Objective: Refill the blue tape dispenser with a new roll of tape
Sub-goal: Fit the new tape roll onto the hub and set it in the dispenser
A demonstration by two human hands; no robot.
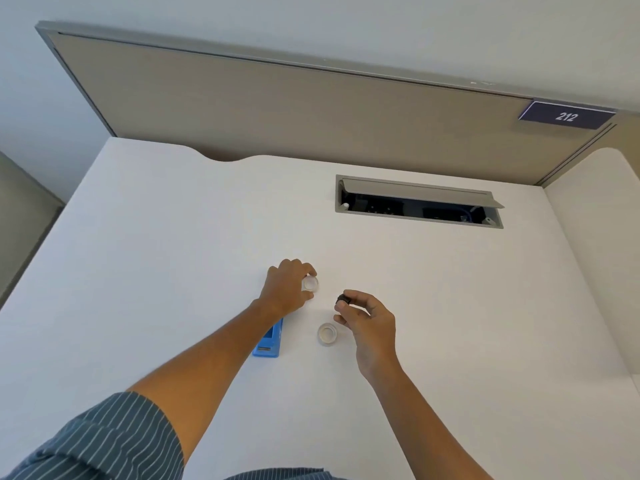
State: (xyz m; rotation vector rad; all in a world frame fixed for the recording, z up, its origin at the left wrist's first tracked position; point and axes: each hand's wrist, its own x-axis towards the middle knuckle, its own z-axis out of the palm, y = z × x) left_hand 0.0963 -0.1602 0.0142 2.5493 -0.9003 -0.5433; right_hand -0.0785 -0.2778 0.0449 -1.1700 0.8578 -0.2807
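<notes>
Left hand (pixel 285 289) fingers pinch a clear tape roll (pixel 310 283); right hand (pixel 369 320) fingers grip a small black spindle (pixel 343 299). Beside the boxy blue dispenser (pixel 268 341) lies another clear ring-shaped roll (pixel 327 334).

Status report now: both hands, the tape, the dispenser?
Left hand grips clear roll. Right hand pinches black core. Second roll on desk; blue dispenser partly under left forearm. Nothing blocking.

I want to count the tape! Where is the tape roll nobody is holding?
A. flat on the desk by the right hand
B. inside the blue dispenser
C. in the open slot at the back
A: that tape roll lies flat on the desk, just left of the right hand.
</notes>
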